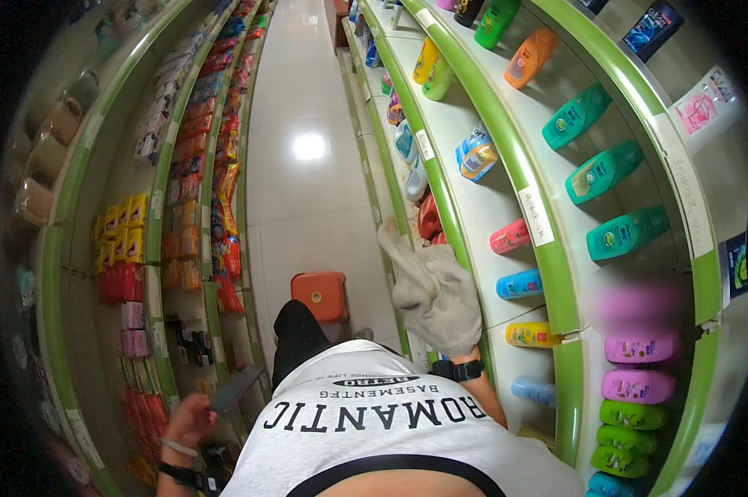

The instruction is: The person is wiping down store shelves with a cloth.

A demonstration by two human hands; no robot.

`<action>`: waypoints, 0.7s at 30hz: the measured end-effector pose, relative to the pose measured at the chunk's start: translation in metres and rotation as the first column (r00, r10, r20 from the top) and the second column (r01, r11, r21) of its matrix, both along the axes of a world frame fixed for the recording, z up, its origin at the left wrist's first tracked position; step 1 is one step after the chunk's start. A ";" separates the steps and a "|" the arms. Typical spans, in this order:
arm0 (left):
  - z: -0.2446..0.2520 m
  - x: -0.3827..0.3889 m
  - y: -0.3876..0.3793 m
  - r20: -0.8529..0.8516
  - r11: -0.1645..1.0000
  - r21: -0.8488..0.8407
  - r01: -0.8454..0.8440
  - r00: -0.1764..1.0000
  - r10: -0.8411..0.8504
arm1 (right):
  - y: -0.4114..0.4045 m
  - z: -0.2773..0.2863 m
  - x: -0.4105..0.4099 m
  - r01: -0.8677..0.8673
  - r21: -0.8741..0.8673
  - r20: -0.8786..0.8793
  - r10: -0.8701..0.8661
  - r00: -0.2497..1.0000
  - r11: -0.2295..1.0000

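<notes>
At the lower left, my left hand (194, 417) is closed around one end of a dark, flat, rectangular object (236, 390), beside the lower left shelves. A pale band and a black strap circle that wrist. A crumpled grey cloth (439, 298) covers my right hand (461, 353), hiding its fingers; a black wristband (458, 370) shows just below. The cloth lies against the green edge of a lower right shelf, close to a red package (428, 217). Pink (509, 236), blue (520, 284) and yellow (531, 335) bottles lie to its right in the picture, one shelf up.
Green-edged shelves flank a tiled aisle (305, 205). An orange stool (318, 297) stands on the floor just ahead of my legs. Packaged goods (227, 192) fill racks on the left. Several green shampoo bottles (625, 233) and pink bottles (638, 386) stand on an upper right shelf.
</notes>
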State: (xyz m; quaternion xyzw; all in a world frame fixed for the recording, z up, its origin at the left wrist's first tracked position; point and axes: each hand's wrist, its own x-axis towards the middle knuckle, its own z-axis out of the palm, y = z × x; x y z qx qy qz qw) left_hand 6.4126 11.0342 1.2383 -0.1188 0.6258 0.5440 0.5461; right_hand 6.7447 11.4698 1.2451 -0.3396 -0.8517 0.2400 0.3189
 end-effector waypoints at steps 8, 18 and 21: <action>-0.024 -0.044 0.311 -0.430 0.848 0.288 0.445 0.851 -0.301 | 0.019 -0.007 0.006 0.067 -0.173 0.269 -0.018 0.963 0.983; -0.037 -0.063 0.703 -1.000 0.439 -0.023 0.898 -0.013 -0.027 | 0.058 0.022 -0.082 0.399 -0.147 0.218 -0.364 0.906 0.905; -0.005 -0.030 0.780 -0.775 0.340 -0.507 0.792 -0.592 0.221 | 0.057 -0.002 -0.114 0.615 -0.174 0.279 -0.560 0.780 0.769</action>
